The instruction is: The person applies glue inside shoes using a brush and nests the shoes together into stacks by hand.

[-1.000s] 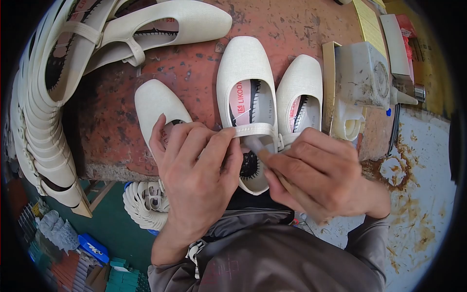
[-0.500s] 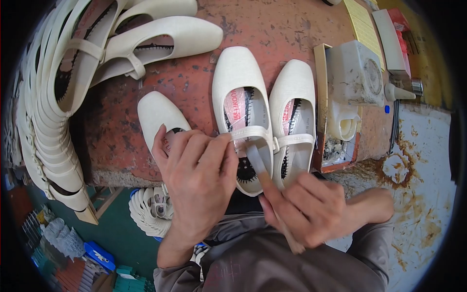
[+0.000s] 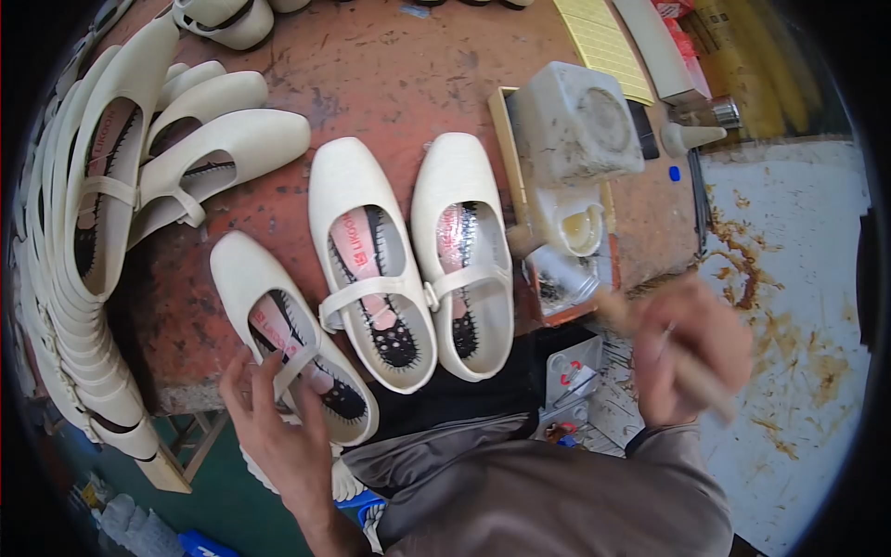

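Observation:
My left hand (image 3: 283,422) is at the heel end of the leftmost cream strap shoe (image 3: 251,269), its spread fingers around the strap. Whether they press on it I cannot tell. Two more cream shoes lie beside it, toes away from me: a middle shoe (image 3: 348,172) and a right shoe (image 3: 455,172). Their insoles carry pink print and dark dotted patches. Off to the right, my right hand (image 3: 691,343) is closed around the wooden handle of a brush (image 3: 703,379). Motion smears the brush, whose pale head points toward a dirty tray (image 3: 566,316) with a glue-stained cup (image 3: 583,230).
A fanned row of cream shoes (image 3: 88,269) lines the left table edge. By the tray stand a cloudy plastic container (image 3: 575,121), a nozzle bottle (image 3: 691,137) and a yellow sheet (image 3: 608,46). More shoes (image 3: 227,19) lie at the back of the red worktable (image 3: 390,79).
My right hand has carried the brush rightward from the middle shoe toward the tray side. My left hand has let go of that shoe's strap and moved to the leftmost shoe. The view has shifted.

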A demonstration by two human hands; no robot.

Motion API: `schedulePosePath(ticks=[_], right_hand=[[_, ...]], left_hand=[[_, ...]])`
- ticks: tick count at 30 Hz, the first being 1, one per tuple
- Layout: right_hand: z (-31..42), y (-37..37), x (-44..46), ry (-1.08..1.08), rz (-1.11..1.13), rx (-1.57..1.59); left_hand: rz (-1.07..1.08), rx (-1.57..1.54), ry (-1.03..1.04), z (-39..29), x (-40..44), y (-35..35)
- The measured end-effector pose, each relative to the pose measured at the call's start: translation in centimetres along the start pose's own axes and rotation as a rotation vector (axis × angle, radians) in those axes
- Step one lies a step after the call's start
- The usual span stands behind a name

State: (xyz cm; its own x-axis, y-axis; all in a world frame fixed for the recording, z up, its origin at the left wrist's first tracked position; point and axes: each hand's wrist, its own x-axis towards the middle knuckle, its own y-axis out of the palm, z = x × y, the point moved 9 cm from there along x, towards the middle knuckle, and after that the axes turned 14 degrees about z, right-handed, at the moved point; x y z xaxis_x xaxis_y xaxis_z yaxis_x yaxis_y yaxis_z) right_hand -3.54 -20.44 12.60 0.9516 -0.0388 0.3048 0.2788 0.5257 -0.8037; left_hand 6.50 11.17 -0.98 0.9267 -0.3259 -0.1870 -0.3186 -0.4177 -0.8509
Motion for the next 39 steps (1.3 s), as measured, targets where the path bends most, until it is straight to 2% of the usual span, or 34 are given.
schedulePosePath(ticks=[2, 5, 8, 11, 15, 18, 21, 22, 25, 26, 27, 29, 30, 33, 36, 37, 39], right_hand=[[-3.0, -2.2, -0.5, 0.28, 0.082, -0.167], [-8.9, -1.4, -2.4, 0.525, 0.098, -0.099], [-7.6, 1.5, -2.1, 0.206, 0.196, -0.265], [-7.1, -1.2, -3.7, 0.391, 0.099, -0.172], [-4.4, -1.9, -2.9, 0.266, 0.078, -0.267], [-4.0, -1.0, -2.7, 0.195, 0.15, -0.358], [-2.5, -1.1, -2.4, 0.128, 0.135, -0.352], [-3.1, -1.6, -2.4, 0.199, 0.083, -0.392], [-2.9, -0.2, -2.2, 0.216, 0.241, -0.352], [-2.8, -0.9, -2.4, 0.176, 0.2, -0.399], [-3.9, -1.3, -2.6, 0.283, 0.199, -0.371], [-5.9, -1.8, -2.8, 0.49, 0.194, -0.301], [-6.0, -1.6, -3.0, 0.496, 0.238, -0.201], [-2.1, -3.1, -1.1, 0.372, 0.155, 0.15], [3.4, -1.2, 1.0, 0.007, -0.101, 0.376], [5.7, 1.1, 2.7, -0.255, 0.068, 0.355], [8.9, 6.1, 4.1, -0.341, 0.287, 0.303]], left_hand=[[-0.046, 0.012, 0.102, 0.2, 0.8, 0.6], [0.023, 0.005, 0.026, -1.3, 2.5, 1.9], [0.067, 0.106, 0.066, -3.0, 2.8, 1.1], [0.102, 0.163, 0.068, -2.7, 3.0, 0.7], [0.035, 0.042, 0.073, -2.2, 3.0, -0.2], [-0.007, -0.05, 0.106, -0.8, 2.5, 0.0], [-0.186, -0.049, 0.17, -1.0, 1.6, -0.1], [-0.184, -0.082, 0.13, -0.6, 1.2, 0.0], [-0.187, -0.204, 0.02, 0.5, 1.0, 0.1], [-0.18, -0.261, -0.025, 1.2, 0.8, 0.1], [-0.174, -0.316, -0.074, 1.9, 0.5, 0.2], [-0.131, -0.323, -0.039, 2.2, 0.6, 0.0], [-0.117, -0.32, -0.025, 2.4, 0.9, -0.2], [-0.161, -0.302, 0.091, 1.8, 1.3, -0.9], [-0.171, -0.377, 0.097, 2.1, 1.4, -1.1], [-0.17, -0.422, 0.087, 2.5, 1.4, -1.0], [-0.137, -0.427, 0.074, 3.0, 1.3, -1.2]])
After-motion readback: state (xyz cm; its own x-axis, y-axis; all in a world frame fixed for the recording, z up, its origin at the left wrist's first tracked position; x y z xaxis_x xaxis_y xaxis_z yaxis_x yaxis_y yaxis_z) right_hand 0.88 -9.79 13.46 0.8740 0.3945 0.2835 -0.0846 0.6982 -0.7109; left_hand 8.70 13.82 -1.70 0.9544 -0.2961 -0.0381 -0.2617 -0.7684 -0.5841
